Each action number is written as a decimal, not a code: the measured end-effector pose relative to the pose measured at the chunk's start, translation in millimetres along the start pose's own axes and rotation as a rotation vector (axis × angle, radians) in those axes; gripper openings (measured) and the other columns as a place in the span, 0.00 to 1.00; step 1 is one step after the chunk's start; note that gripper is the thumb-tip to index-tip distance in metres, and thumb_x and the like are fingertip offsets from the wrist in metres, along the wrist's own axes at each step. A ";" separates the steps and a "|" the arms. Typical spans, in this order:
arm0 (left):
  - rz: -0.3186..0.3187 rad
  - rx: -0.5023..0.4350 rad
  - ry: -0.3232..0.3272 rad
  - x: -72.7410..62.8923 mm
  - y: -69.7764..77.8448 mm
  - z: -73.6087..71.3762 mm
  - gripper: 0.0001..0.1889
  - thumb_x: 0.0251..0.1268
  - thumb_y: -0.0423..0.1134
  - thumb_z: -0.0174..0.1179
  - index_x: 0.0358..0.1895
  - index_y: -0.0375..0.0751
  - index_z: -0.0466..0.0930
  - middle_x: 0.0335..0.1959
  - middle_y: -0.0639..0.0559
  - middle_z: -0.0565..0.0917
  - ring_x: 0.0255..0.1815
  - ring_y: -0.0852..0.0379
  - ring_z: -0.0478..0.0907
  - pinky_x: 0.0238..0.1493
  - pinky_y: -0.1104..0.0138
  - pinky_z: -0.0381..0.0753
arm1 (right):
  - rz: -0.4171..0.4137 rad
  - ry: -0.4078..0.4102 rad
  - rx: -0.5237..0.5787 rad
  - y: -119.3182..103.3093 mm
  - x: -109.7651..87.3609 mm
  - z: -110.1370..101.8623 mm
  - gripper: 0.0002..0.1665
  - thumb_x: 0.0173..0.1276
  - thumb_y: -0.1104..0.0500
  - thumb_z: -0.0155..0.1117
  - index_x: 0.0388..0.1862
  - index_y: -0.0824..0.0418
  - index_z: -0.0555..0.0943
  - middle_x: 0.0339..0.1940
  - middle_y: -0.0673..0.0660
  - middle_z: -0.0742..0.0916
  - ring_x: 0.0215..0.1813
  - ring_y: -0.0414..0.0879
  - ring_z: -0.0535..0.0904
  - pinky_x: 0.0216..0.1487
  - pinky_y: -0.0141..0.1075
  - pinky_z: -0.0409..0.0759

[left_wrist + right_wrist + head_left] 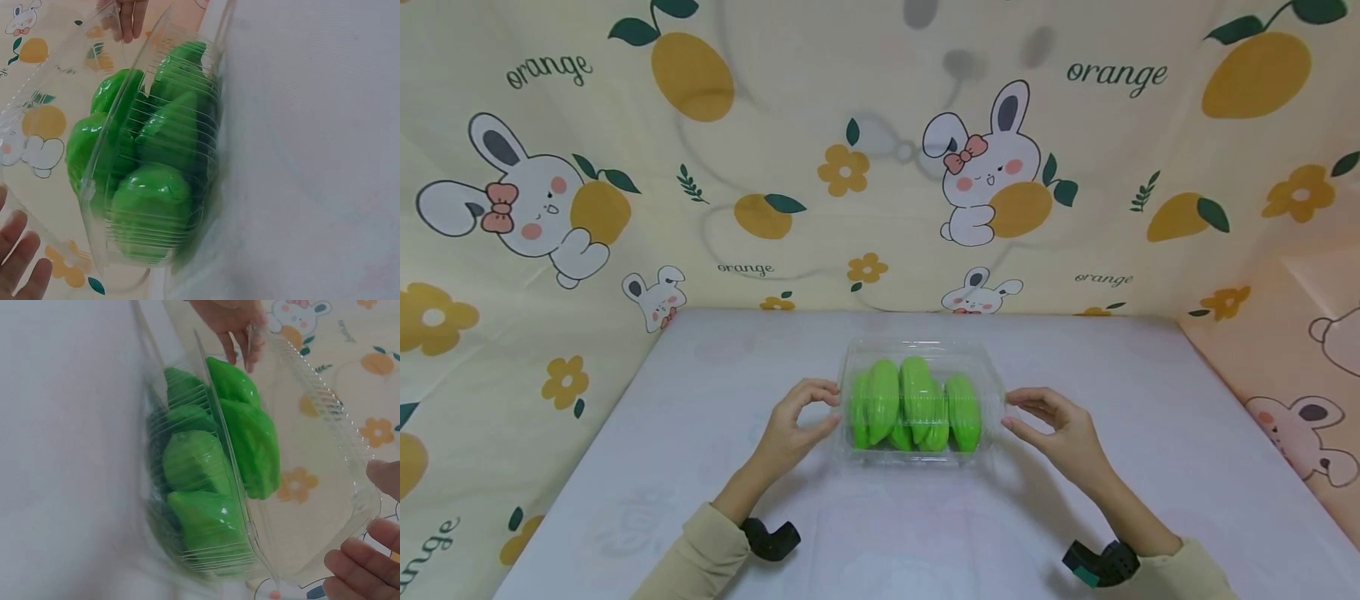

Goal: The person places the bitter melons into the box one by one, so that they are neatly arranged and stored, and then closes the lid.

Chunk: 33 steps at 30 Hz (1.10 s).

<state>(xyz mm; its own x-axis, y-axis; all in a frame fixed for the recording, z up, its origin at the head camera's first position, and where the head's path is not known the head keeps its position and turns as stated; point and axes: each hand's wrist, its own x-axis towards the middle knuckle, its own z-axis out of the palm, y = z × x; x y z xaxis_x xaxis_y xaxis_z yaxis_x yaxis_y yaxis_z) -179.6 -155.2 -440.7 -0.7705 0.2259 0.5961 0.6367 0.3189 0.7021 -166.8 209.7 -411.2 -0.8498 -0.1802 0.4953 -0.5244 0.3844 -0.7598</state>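
A clear plastic clamshell box [921, 354] stands on the white table, its lower half ribbed. Several glossy, ridged green fruit-like pieces [883, 402] lie inside and rise above the base rim; their exact kind is unclear. Whether the lid [325, 456] is fully closed, I cannot tell. At the box's left end is my left hand [792, 421], thumb and fingers parted, tips close to the plastic. My right hand [1060, 429] mirrors it at the right end; in the right wrist view its thumb appears to touch the lid's end, while the fingers are spread beside it.
The white tabletop [647, 467] surrounds the box. Behind it hangs a cream cloth [865, 108] printed with rabbits and oranges, continuing along both sides. Dark wrist devices [771, 540] sit at both sleeve cuffs.
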 end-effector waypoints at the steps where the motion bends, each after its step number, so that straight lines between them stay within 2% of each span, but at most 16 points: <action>1: -0.006 0.005 -0.002 -0.6 0.6 0.3 0.10 0.54 0.24 0.65 0.39 0.37 0.79 0.47 0.40 0.82 0.54 0.50 0.77 0.62 0.77 0.72 | 0.000 0.001 -0.002 0.1 -0.5 0.4 0.18 0.53 0.75 0.70 0.44 0.72 0.80 0.43 0.39 0.84 0.49 0.21 0.79 0.54 0.15 0.77; 5: 0.000 0.020 -0.008 -2.8 1.1 1.0 0.11 0.54 0.23 0.65 0.40 0.36 0.79 0.47 0.38 0.82 0.54 0.49 0.77 0.62 0.75 0.74 | 0.011 0.004 -0.008 0.6 -2.5 1.2 0.17 0.54 0.75 0.70 0.44 0.71 0.80 0.43 0.42 0.85 0.49 0.21 0.79 0.54 0.15 0.77; 9: -0.003 0.031 -0.018 -4.9 0.2 1.1 0.10 0.56 0.24 0.64 0.40 0.37 0.79 0.48 0.41 0.82 0.53 0.50 0.77 0.61 0.74 0.75 | 0.030 0.001 -0.020 1.7 -5.0 1.7 0.17 0.55 0.74 0.69 0.44 0.70 0.80 0.42 0.45 0.86 0.49 0.20 0.79 0.53 0.15 0.76; 12: -0.011 0.021 -0.029 -6.1 -0.3 1.0 0.09 0.58 0.25 0.62 0.41 0.35 0.78 0.49 0.42 0.81 0.54 0.51 0.77 0.61 0.73 0.76 | 0.034 -0.004 -0.023 2.4 -6.3 2.2 0.17 0.55 0.74 0.70 0.44 0.69 0.80 0.42 0.44 0.86 0.49 0.20 0.78 0.53 0.15 0.77; 18: -0.006 -0.023 -0.035 -7.9 -1.0 1.5 0.08 0.58 0.23 0.61 0.41 0.31 0.77 0.49 0.37 0.80 0.55 0.53 0.77 0.61 0.75 0.75 | 0.015 -0.011 -0.003 4.2 -7.5 2.8 0.18 0.53 0.75 0.70 0.44 0.69 0.80 0.43 0.38 0.84 0.48 0.21 0.79 0.52 0.15 0.77; 21: 0.009 -0.016 -0.033 -8.5 -1.9 1.9 0.09 0.57 0.23 0.62 0.41 0.31 0.77 0.49 0.37 0.80 0.55 0.53 0.77 0.61 0.75 0.75 | 0.015 -0.014 0.000 2.3 -8.7 3.5 0.18 0.53 0.74 0.70 0.45 0.69 0.81 0.43 0.39 0.84 0.48 0.21 0.79 0.52 0.15 0.77; 28: 0.027 0.016 -0.034 -13.0 -5.7 3.4 0.11 0.53 0.21 0.63 0.40 0.32 0.77 0.47 0.32 0.80 0.55 0.50 0.77 0.62 0.75 0.73 | 0.047 -0.016 -0.039 3.2 -12.3 7.7 0.18 0.53 0.73 0.71 0.44 0.69 0.81 0.41 0.63 0.86 0.48 0.19 0.78 0.51 0.15 0.77; 33: 0.028 0.026 -0.041 -11.8 7.6 2.2 0.10 0.51 0.19 0.63 0.38 0.27 0.76 0.45 0.29 0.80 0.53 0.43 0.77 0.61 0.76 0.73 | 0.052 -0.013 -0.053 4.9 -13.8 9.7 0.18 0.52 0.74 0.71 0.43 0.70 0.81 0.41 0.68 0.85 0.47 0.18 0.77 0.51 0.15 0.77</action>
<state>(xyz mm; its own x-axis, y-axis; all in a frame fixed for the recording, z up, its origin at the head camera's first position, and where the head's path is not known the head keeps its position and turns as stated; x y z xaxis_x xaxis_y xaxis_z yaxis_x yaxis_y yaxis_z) -165.7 -153.4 -443.3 -0.7534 0.2728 0.5983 0.6573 0.3353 0.6749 -158.2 205.3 -425.8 -0.8765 -0.1704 0.4502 -0.4764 0.4405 -0.7609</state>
